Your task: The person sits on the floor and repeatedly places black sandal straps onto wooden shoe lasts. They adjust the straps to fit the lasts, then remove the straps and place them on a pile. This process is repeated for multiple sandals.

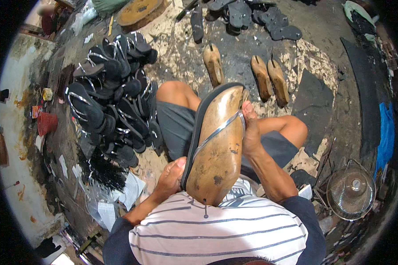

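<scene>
Close in front of my chest is a large wooden shoe last point(216, 163), worn and stained, with a black sandal sole point(202, 117) against its left side. A shiny silver strap point(220, 128) crosses the last at a slant. My left hand point(171, 176) grips the lower edge of the sole near the heel end, thumb on top. Higher up, my right hand point(250, 128) is closed at the right side, its fingers at the strap's end near the toe. Part of its grip is hidden behind the last.
Left of my knee lies a heap of black sandals with silver straps point(86, 104). Ahead on the floor are a wooden last point(213, 64) and a pair of lasts point(269, 81). Dark sole pieces point(241, 15) lie farther off. A round fan point(351, 190) stands at right.
</scene>
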The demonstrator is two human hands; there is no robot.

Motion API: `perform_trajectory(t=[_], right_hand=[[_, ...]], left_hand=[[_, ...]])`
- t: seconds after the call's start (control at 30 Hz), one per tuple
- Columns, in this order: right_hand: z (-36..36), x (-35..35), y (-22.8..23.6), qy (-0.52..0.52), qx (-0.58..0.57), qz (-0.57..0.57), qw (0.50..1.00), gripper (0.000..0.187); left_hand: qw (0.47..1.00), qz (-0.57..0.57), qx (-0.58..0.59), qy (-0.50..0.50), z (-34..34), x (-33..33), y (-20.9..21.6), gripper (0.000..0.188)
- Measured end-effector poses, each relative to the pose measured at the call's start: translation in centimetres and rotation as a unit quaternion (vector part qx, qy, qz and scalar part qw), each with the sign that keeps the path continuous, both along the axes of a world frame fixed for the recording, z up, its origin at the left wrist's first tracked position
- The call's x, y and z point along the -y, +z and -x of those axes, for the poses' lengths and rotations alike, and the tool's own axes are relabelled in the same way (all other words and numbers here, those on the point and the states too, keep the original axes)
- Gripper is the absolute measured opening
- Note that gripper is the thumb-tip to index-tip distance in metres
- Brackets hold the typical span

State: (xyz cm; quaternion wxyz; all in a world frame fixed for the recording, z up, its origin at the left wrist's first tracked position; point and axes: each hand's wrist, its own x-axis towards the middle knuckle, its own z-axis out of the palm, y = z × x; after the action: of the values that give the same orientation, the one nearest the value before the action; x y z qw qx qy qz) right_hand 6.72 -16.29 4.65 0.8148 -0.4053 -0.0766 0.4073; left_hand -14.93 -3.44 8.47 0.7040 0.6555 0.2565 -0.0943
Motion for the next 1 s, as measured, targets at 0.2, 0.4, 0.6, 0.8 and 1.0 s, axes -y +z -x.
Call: perform_trajectory(t=[0.2,0.4,0.6,0.8,1.0], right_hand=[[-3.3,-0.2,4.2,0.087,0.154,0.133,0.975,0.056],[-4.2,0.0,6.6,0.096,0.514,0.284,0.804,0.064],[1.5,3.0,-1.3,0.209,-0.075,-0.076,0.972,0.078],[3.2,1.5,4.3,0.133,-0.258,-0.247,0.925,0.075],[-0.1,1.4,1.6,-0.008,0.176,0.028,0.984,0.083]], left_hand=[[0.927,-0.325,0.185,0.019,-5.2,-4.0,0.6,0.083],[0.975,0.009,0.219,0.022,-8.5,0.1,3.6,0.129],[0.894,0.295,0.312,0.128,-12.8,-1.5,6.1,0.113],[0.86,0.346,0.356,0.116,-15.8,-3.2,0.7,0.09],[0.929,0.284,0.226,0.073,-14.2,-3.9,-0.6,0.082]])
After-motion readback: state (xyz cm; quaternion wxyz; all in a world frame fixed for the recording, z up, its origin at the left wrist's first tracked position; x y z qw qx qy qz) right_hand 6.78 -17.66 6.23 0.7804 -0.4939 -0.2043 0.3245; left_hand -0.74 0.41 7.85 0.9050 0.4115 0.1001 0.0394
